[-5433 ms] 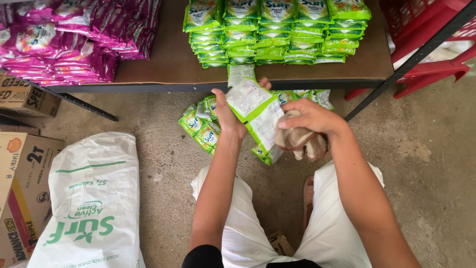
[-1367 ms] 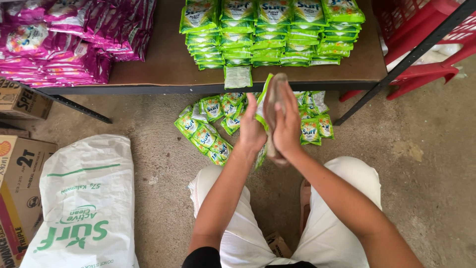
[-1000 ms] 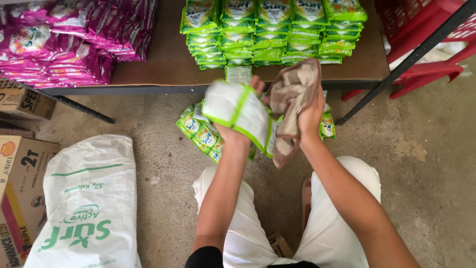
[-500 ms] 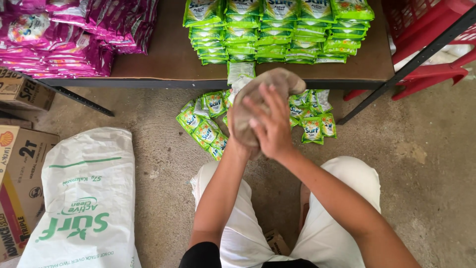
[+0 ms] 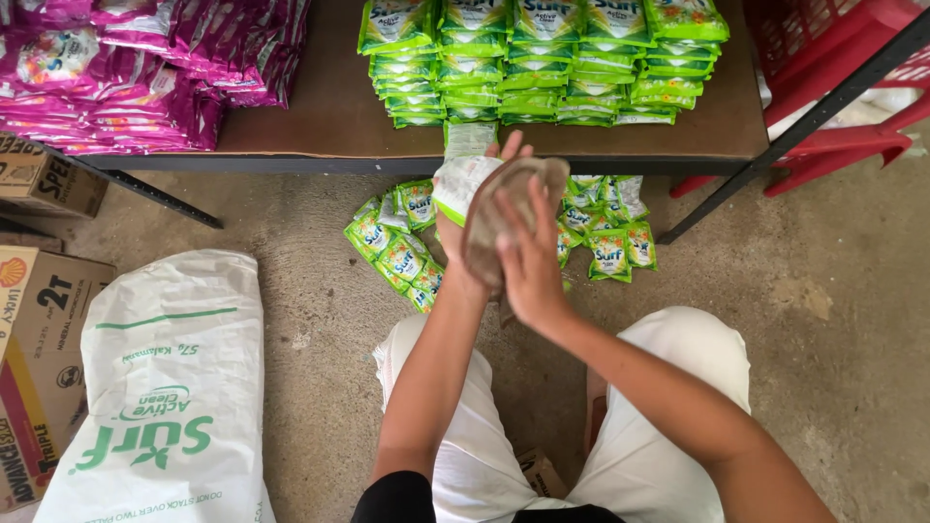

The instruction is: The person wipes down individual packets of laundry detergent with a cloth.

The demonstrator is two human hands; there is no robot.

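We hold a green-and-white sachet [image 5: 463, 184] upright in our left hand [image 5: 453, 232], fingers clamped round its lower half. Our right hand [image 5: 528, 261] presses a brown cloth [image 5: 506, 208] against its face, fingers closed on the cloth. Both sit above the loose green sachets [image 5: 402, 254] scattered on the concrete floor [image 5: 823, 291], just in front of the low shelf [image 5: 320, 116].

Risks, as we judge them: hard rubbing could crease or split the thin sachet; a slack left grip could drop it among the floor pile.

Containers: white woven sack [image 5: 165, 387] at left, lying flat, contents hidden. Cardboard cartons [image 5: 34, 320] beside it, contents not visible. The shelf carries stacked green sachets [image 5: 542, 58] and pink sachets [image 5: 136, 68]. Red crate [image 5: 833, 58] at right, contents unclear.
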